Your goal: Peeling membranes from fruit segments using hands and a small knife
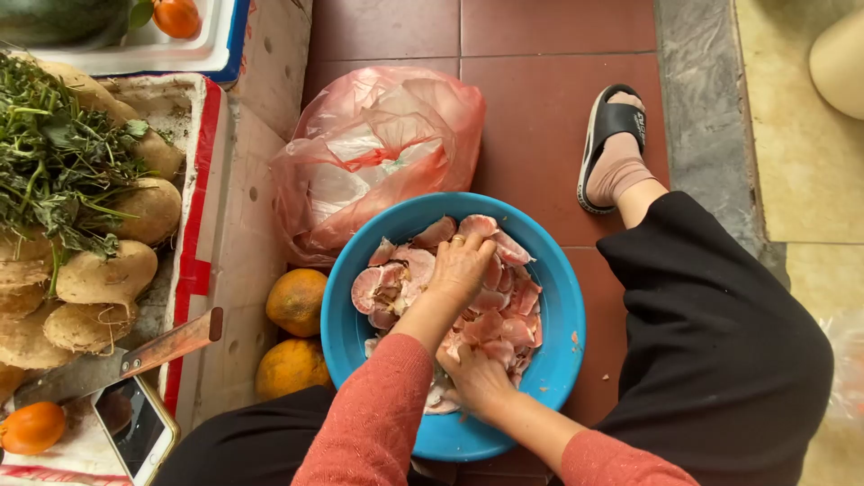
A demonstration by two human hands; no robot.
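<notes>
Pink fruit segments (504,315), peeled and glistening, fill the middle of a round blue basin (558,360) that sits on the floor between the person's knees. The left hand (461,265) lies palm down on top of the heap, fingers curled loosely over the pieces at the far side of the pile; whether it actually pinches one cannot be told. The right hand (477,378) is at the near edge of the pile, fingers bent and pressed in among the segments, gripping at a piece that is mostly hidden beneath them. Both forearms wear rust-red sleeves.

The basin rests on dark red floor tiles (540,108). Just beyond it slumps a crumpled pink plastic bag (378,144). Two orange-yellow citrus fruits (295,301) lie touching the basin's left side. Further left, white foam boxes (234,225) hold pale brown tubers (108,274) and leafy greens (54,162), with a cleaver (171,346), a phone (135,427) and a small orange fruit (31,427) near them. A foot in a black sandal (612,148) stands on the tiles to the right.
</notes>
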